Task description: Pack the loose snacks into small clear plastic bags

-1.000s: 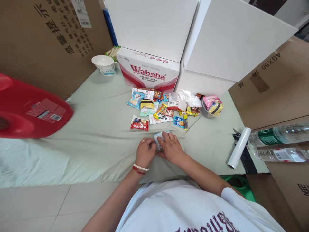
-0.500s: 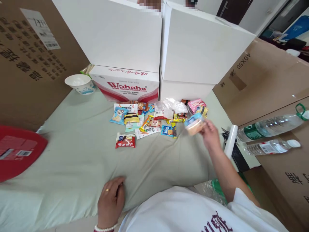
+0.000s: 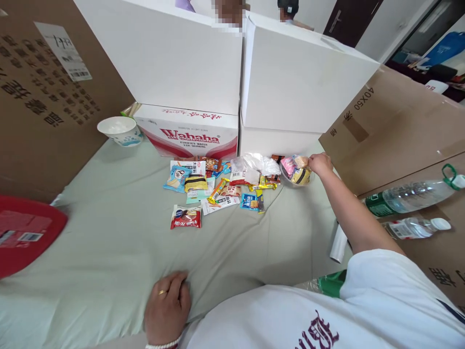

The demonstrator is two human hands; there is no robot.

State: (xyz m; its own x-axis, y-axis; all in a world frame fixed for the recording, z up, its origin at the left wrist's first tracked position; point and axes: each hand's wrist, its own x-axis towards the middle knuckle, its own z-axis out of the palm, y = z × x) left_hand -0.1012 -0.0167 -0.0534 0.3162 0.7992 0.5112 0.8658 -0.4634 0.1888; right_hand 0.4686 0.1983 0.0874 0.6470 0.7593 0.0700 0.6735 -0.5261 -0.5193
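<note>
My right hand (image 3: 320, 165) reaches to the far right, its fingers closed on the edge of a small tan snack packet (image 3: 301, 161). That packet is at the top of a clear bowl (image 3: 290, 184), which also holds a pink packet (image 3: 288, 166) and a yellow packet with a dark stripe (image 3: 301, 175). Curled on the cloth at the near edge, my left hand (image 3: 168, 306) has nothing visible in it. Left of the bowl lies a pile of wrapped snacks, among them a blue packet (image 3: 177, 178), a crumpled clear plastic bag (image 3: 254, 163) and a red-and-white packet (image 3: 186, 216).
A Wahaha carton (image 3: 192, 138) and white boxes (image 3: 290, 77) stand behind the snacks. A paper cup (image 3: 119, 131) is at the back left, a red object (image 3: 29, 232) at the left edge. Plastic bottles (image 3: 410, 196) and a white roll (image 3: 338, 245) are at right.
My right hand has carried the tan packet away from me and slightly right, from above the cloth to the bowl. My left hand has stayed in place.
</note>
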